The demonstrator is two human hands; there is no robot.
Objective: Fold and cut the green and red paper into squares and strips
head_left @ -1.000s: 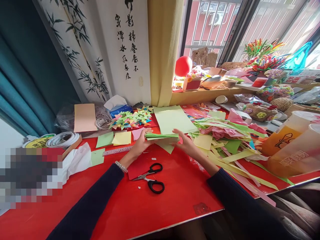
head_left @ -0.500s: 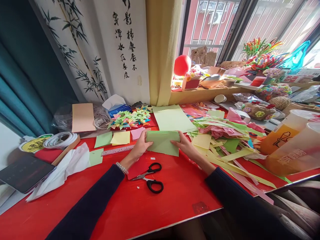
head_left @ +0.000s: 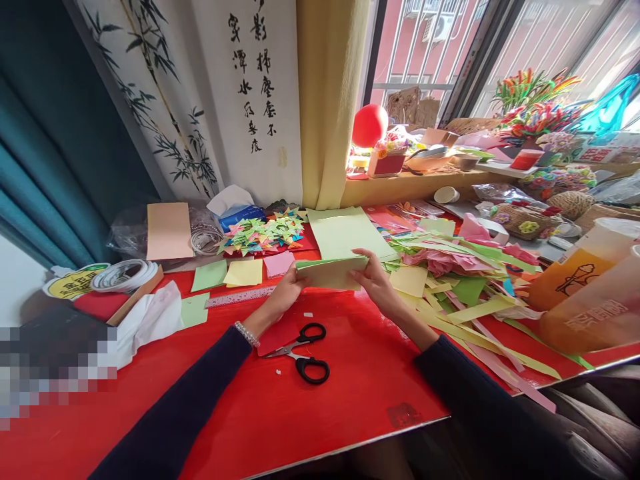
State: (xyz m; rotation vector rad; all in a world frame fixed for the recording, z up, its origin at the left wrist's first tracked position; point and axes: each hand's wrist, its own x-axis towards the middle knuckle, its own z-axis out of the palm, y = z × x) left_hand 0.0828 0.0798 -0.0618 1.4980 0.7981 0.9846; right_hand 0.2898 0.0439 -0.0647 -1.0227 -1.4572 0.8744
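Observation:
Between my two hands is a folded sheet of green paper, held up off the red table; its near face looks paler and yellowish. My left hand pinches its left end, and my right hand grips the right end with thumb in front. Nearer to me, black-handled scissors lie with blades partly apart, pointing left, over a small red paper piece. Beyond the hands lies a large pale green sheet. Left of my left hand are a pink ruler and a yellow paper square.
Paper strips and scraps are heaped on the right, beside large cups of orange drink. A pile of small cut paper pieces sits at the back. On the left are a crumpled white tissue and rolls of white strip.
The green paper has tipped so that a paler, narrower face shows towards me. My right hand's fingers have shifted up over its right end. The view has moved slightly.

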